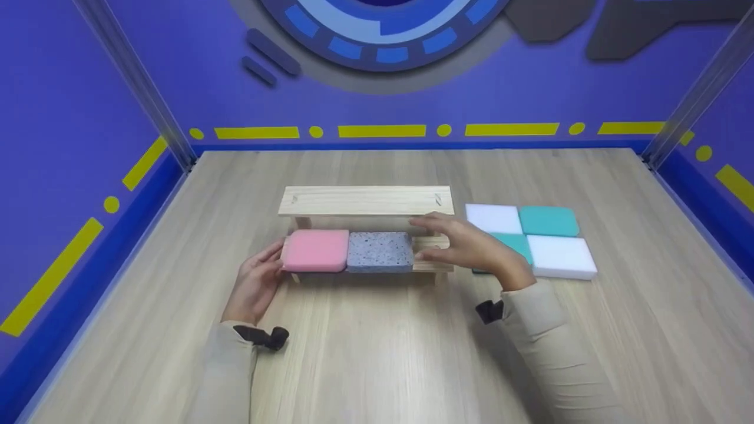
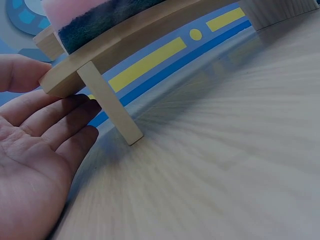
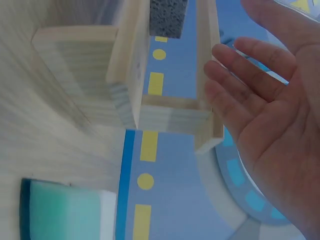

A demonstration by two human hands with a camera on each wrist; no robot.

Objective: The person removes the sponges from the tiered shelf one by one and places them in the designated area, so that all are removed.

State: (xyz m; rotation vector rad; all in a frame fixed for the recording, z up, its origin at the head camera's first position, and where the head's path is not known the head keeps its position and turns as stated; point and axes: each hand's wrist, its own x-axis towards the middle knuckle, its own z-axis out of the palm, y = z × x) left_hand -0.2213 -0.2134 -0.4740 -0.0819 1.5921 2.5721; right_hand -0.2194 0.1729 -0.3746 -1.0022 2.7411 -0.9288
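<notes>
A small two-step wooden rack (image 1: 365, 201) stands mid-table. On its lower step a pink sponge (image 1: 316, 251) with a dark green scouring side underneath lies against a grey speckled block (image 1: 380, 252), the pink one on the left. My left hand (image 1: 256, 285) grips the left end of the lower step, with the thumb (image 2: 22, 74) on the end and the other fingers beneath. My right hand (image 1: 471, 244) holds nothing. Its fingers are spread just right of the grey block, over the bare right part of the lower step and close to the upper step.
Right of the rack, white sponges (image 1: 562, 257) and green sponges (image 1: 549, 221) lie in a two-by-two block on the wooden table (image 1: 365, 353). My right forearm covers part of the near green one. Blue panels (image 1: 377, 106) wall in the back and sides.
</notes>
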